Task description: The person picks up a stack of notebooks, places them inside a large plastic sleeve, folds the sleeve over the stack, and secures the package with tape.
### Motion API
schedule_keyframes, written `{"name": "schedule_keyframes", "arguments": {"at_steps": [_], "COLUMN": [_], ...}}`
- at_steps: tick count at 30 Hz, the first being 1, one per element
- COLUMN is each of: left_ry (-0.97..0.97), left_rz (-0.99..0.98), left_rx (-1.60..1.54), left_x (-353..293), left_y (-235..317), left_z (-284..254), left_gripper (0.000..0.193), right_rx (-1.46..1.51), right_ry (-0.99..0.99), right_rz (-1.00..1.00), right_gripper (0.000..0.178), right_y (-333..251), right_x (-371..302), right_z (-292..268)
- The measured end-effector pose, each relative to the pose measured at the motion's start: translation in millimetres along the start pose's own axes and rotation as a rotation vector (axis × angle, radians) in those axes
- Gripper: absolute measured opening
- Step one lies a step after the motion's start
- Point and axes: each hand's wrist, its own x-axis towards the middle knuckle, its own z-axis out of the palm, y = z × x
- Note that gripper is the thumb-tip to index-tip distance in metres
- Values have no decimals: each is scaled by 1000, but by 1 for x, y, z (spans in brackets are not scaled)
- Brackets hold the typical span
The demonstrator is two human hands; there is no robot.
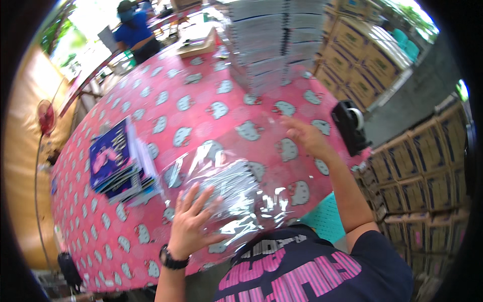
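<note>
A clear, shiny plastic sheet or bag (274,201) lies on the table in front of me, catching bright glare. Under or inside it is a pale grey, flat rectangular bundle (234,183); glare hides what it is. My left hand (193,219), with a black watch on the wrist, rests spread on the plastic at the bundle's near left corner. Farther off to the right, my right hand (309,138) hovers near the plastic's far edge. Its fingers are loosely stretched, with nothing visible in them.
A stack of dark purple-covered notebooks (113,158) sits left on the pink patterned tablecloth (201,126). Tall plastic-wrapped stacks (261,45) stand at the back. A black tape dispenser (347,128) is at the right edge, beside cardboard boxes (417,151). A person in blue (133,30) is far left.
</note>
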Motion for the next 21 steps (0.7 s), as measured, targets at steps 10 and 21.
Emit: {"name": "schedule_keyframes", "arguments": {"at_steps": [10, 21], "left_ry": [55, 33], "left_rz": [4, 13], "left_rx": [-41, -15], "left_x": [3, 2], "left_y": [4, 6], "left_z": [8, 4], "left_gripper": [79, 78], "right_rx": [-92, 0], "right_ry": [704, 681], "right_rz": [675, 552], "right_gripper": [31, 17], "right_y": [150, 147], "right_x": [-131, -149], "right_z": [-215, -214]}}
